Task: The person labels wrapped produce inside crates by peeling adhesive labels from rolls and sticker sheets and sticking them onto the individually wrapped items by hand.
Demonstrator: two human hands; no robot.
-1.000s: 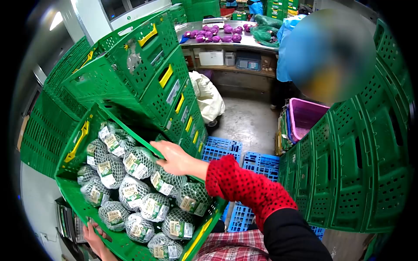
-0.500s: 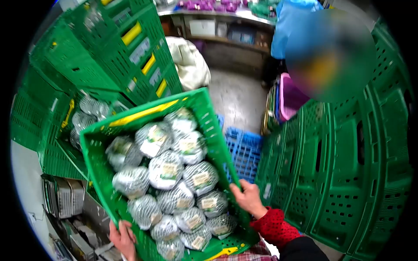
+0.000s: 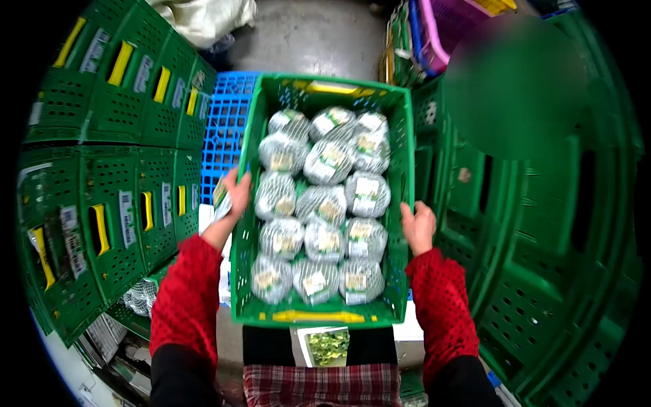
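Both hands carry a green plastic crate (image 3: 252,271) with yellow handle strips on its short ends. My left hand (image 3: 235,193) is closed on the left long rim, and a small printed packet or paper shows beside its fingers. On the opposite rim, my right hand (image 3: 418,226) grips the side wall, thumb uppermost. Inside the crate lie several round items in white foam nets (image 3: 321,206), wrapped in clear film and bearing printed labels. The nets hide most of what is in them. The crate sits in front of my body, its long sides pointing forward.
Stacked green crates (image 3: 129,136) with yellow handles rise at the left. More green crates (image 3: 529,285) form a wall close on the right. A blue plastic pallet (image 3: 227,122) lies on the floor ahead, near a white sack (image 3: 203,19) and a pink basket (image 3: 461,27).
The crate has swung from a tilt on the left to straight before me. My view has turned and dropped, and my left hand now holds the rim's middle.
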